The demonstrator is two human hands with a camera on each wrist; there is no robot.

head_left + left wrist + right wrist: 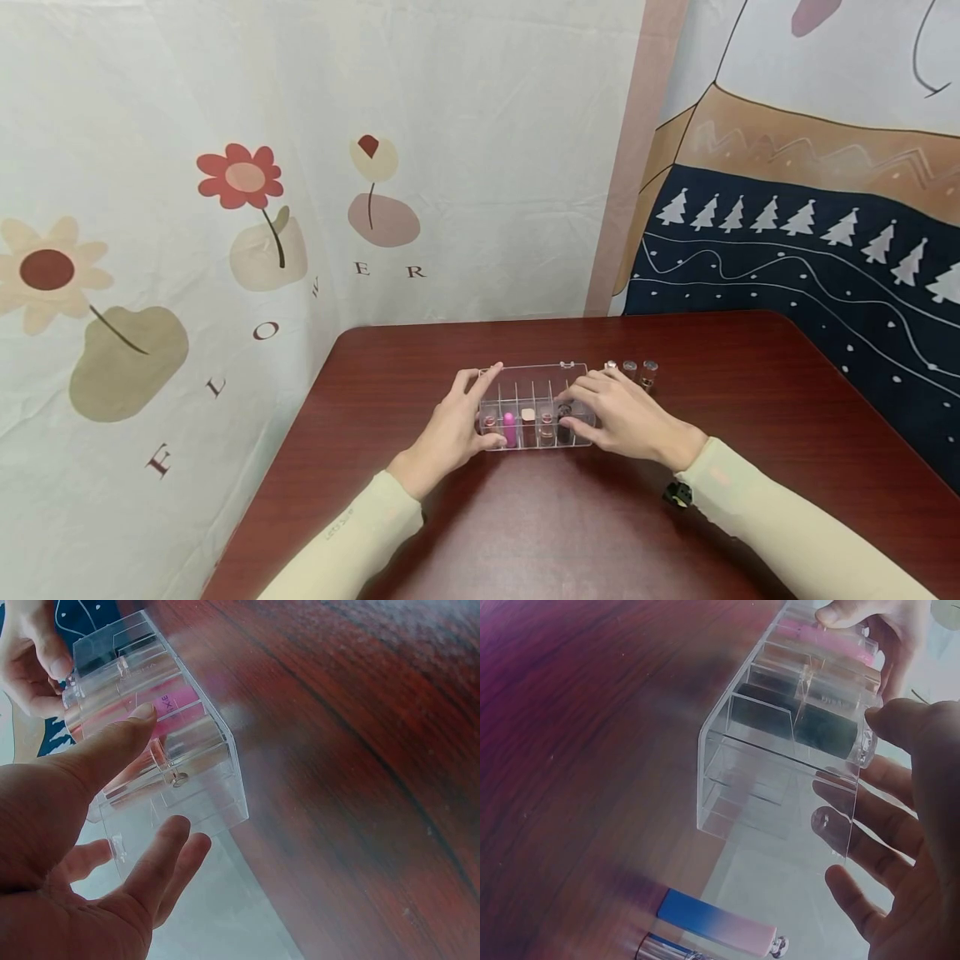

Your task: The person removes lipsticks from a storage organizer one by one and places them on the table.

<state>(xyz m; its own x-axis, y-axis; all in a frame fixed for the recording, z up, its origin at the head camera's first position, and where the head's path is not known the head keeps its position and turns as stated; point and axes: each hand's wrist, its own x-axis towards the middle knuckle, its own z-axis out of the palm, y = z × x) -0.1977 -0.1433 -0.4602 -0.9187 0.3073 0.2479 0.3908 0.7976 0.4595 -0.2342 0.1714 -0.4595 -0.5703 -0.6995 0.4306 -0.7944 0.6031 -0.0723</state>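
Observation:
A clear lipstick organizer (525, 387) with divided compartments stands on the table, several tubes upright in its front row. Among them are a pink tube (510, 429), a brown tube with a cream top (528, 429) and a black tube (565, 429). My left hand (450, 421) holds the organizer's left end, thumb at the front and fingers along the side. At the right end, my right hand (622, 412) pinches the top of the black tube. In the right wrist view its thumb touches that tube's clear end, with other fingers seen near the clear wall.
Behind my right hand stand a few more tubes (649, 374) on the brown table (465, 533). One is a blue-to-pink tube (716, 921), near a shiny tube (660, 949). Printed cloth (487, 167) hangs behind the table's far edge.

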